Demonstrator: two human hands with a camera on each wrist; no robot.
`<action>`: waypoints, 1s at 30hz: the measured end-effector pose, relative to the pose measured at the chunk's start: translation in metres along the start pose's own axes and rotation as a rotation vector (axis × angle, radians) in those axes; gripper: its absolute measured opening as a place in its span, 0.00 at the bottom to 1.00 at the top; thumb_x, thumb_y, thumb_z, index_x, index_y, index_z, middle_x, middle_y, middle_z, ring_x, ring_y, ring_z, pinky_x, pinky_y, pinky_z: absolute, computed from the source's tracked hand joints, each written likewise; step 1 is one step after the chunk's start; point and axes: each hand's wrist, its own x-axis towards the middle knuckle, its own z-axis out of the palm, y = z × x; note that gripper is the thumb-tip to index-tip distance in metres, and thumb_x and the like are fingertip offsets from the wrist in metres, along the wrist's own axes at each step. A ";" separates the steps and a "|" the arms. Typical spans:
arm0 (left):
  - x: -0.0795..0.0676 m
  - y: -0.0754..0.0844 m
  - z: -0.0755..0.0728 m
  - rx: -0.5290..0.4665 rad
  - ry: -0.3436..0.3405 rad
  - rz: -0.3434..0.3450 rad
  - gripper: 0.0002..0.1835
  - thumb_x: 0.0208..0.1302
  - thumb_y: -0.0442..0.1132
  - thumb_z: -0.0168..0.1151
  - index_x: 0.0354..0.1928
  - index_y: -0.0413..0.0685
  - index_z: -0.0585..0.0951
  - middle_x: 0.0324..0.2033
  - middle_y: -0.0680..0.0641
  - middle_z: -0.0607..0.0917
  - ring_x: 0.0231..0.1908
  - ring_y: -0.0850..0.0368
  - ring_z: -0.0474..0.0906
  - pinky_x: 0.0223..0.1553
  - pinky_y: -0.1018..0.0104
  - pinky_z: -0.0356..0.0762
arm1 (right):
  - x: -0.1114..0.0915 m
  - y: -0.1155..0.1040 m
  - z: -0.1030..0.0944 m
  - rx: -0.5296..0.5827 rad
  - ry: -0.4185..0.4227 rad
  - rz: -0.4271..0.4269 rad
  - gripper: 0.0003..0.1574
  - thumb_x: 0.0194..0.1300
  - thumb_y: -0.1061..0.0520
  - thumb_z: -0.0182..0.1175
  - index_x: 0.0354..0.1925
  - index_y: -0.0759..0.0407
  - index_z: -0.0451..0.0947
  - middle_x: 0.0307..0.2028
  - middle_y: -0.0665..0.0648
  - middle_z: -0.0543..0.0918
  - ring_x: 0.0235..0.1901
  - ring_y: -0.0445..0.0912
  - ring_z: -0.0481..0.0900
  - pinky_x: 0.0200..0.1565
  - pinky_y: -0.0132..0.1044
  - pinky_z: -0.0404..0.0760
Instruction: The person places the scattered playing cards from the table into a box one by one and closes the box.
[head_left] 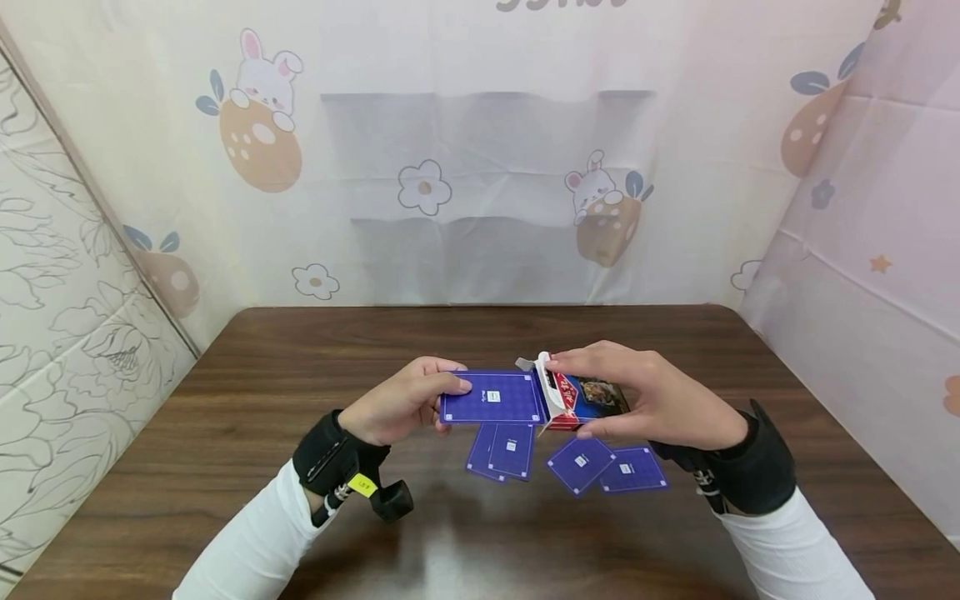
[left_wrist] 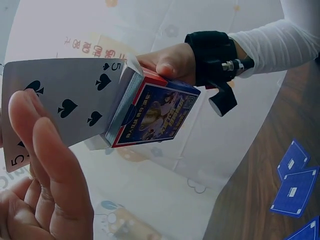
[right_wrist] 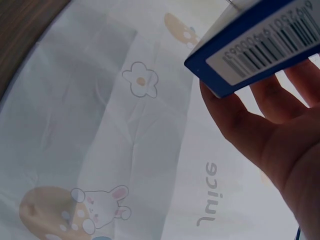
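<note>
The left hand [head_left: 408,402], angled inward, pinches the five of spades [head_left: 517,404] between thumb and fingers at the open end of the playing-card box [head_left: 596,398]. The right hand [head_left: 663,396], thumb and fingers curved, grips the box above the wooden table [head_left: 585,546], where blue-backed cards [head_left: 513,454] lie.

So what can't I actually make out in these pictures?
Faces of the loose playing cards: head view, they lie face down.
Whether another card sits behind the five of spades: left wrist view, its face covers any.
How many cards the card box contains: left wrist view, its walls hide the inside.
Much of that box: right wrist view, cut by picture edges.
</note>
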 end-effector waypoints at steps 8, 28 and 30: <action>0.003 -0.003 0.000 0.015 -0.007 0.002 0.08 0.62 0.35 0.50 0.34 0.46 0.79 0.23 0.52 0.85 0.18 0.67 0.77 0.22 0.77 0.73 | 0.001 -0.001 0.001 0.041 -0.031 0.003 0.43 0.51 0.59 0.71 0.64 0.52 0.67 0.58 0.56 0.74 0.48 0.42 0.73 0.38 0.33 0.81; 0.009 -0.017 0.014 0.109 0.014 -0.030 0.11 0.67 0.41 0.54 0.39 0.38 0.75 0.25 0.52 0.85 0.18 0.66 0.76 0.25 0.75 0.75 | 0.005 -0.004 0.012 -0.001 -0.051 -0.010 0.45 0.48 0.53 0.74 0.64 0.51 0.69 0.59 0.54 0.75 0.52 0.41 0.72 0.43 0.34 0.80; 0.009 -0.018 0.015 0.116 0.006 -0.026 0.13 0.67 0.42 0.54 0.40 0.37 0.75 0.25 0.52 0.85 0.18 0.66 0.76 0.26 0.74 0.76 | 0.006 -0.004 0.013 -0.019 -0.051 -0.017 0.45 0.48 0.52 0.74 0.63 0.51 0.69 0.59 0.54 0.75 0.52 0.41 0.72 0.43 0.34 0.80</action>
